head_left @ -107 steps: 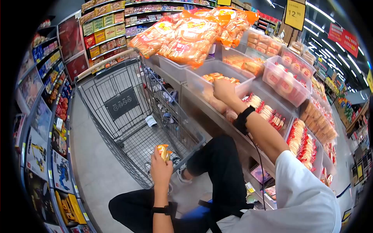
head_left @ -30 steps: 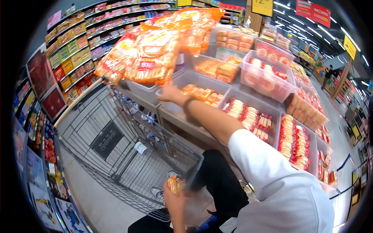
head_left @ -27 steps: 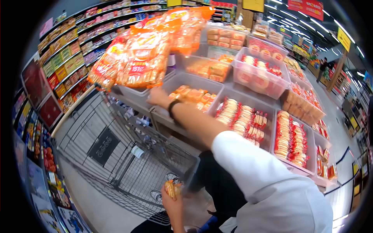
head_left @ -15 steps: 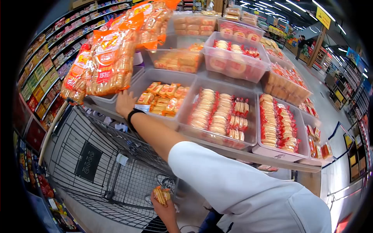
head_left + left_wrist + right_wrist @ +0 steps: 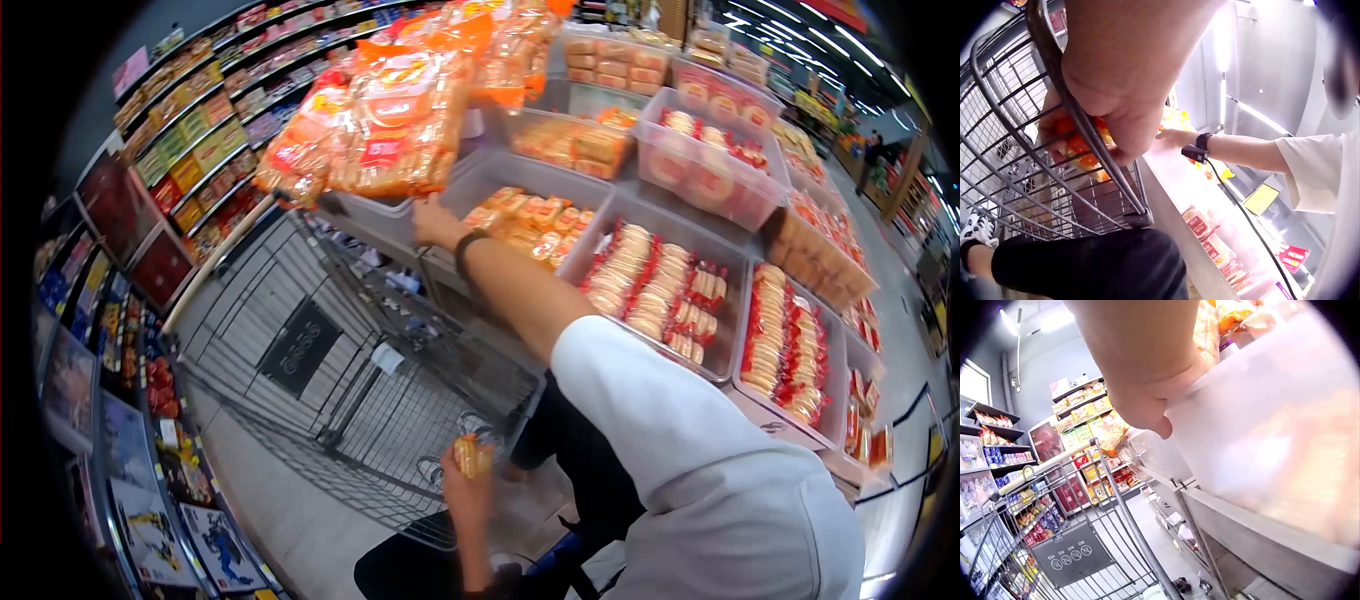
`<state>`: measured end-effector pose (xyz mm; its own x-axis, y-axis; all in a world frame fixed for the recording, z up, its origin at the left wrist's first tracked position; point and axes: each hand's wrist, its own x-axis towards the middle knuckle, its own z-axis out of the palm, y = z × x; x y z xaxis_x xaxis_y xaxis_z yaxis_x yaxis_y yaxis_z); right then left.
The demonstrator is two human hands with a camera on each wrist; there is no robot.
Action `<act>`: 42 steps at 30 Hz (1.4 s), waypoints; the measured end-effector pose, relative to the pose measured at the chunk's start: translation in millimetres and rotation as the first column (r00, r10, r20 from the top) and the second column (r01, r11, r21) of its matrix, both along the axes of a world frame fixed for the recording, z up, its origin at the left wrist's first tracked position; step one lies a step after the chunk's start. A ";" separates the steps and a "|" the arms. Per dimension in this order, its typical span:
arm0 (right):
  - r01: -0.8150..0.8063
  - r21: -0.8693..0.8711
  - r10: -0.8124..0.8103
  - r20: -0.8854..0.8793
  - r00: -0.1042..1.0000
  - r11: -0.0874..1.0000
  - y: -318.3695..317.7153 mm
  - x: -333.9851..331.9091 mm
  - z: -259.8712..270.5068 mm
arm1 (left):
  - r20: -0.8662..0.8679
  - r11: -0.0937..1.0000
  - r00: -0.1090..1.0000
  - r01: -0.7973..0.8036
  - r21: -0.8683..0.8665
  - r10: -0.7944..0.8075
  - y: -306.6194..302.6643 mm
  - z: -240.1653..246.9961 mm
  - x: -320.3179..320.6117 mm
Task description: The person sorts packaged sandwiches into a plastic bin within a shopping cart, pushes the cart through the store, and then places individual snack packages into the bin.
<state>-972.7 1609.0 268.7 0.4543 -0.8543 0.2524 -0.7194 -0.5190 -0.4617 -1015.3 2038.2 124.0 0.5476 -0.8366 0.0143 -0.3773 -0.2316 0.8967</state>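
Note:
My left hand (image 5: 467, 505) holds small wrapped biscuit packs (image 5: 472, 456) low beside the trolley. In the left wrist view their orange wrappers (image 5: 1084, 152) show between thumb and fingers, behind the trolley's bars. My right arm stretches forward. The right hand (image 5: 438, 224) grips the left front corner of a translucent plastic bin (image 5: 590, 195). In the right wrist view the thumb (image 5: 1161, 427) hangs outside the bin's wall, while the other fingers are hidden. Inside that bin lie several orange-wrapped packs (image 5: 540, 225).
A wire shopping trolley (image 5: 300, 350) stands at left front, against the display stand. Large orange biscuit bags (image 5: 400, 130) are heaped left of the bin. Bins of round, red-wrapped biscuits (image 5: 640, 280) line the right. Stocked shelves (image 5: 190, 140) run along the left and back.
Since the earliest frame my right hand has moved from over the packs to the bin's left front corner. The left hand still holds its packs. The head view has swung right, then back left.

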 end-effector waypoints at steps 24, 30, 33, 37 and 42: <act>-0.094 0.057 0.099 -0.089 0.991 0.994 -7.8 -30.3 48.0 | 0.132 0.998 0.989 -0.063 -0.020 0.065 8.2 -27.6 13.1; 0.258 -0.106 -0.188 0.437 0.879 0.960 -11.7 -14.3 30.5 | 0.164 0.998 0.985 -0.059 0.037 0.052 5.8 -9.5 9.9; 0.374 0.090 -0.346 0.621 0.703 0.923 -24.0 2.7 56.0 | 0.109 0.998 0.993 -0.042 0.039 0.037 8.5 -17.6 10.4; 0.495 0.241 -0.532 0.585 0.613 0.835 -115.5 0.3 87.4 | -0.113 0.999 0.994 -0.008 -0.037 0.003 7.0 -21.3 11.8; -0.297 0.413 -0.253 0.854 0.455 0.861 -171.3 -24.9 103.7 | 0.039 0.999 0.999 0.001 -0.036 0.000 10.1 -26.3 16.3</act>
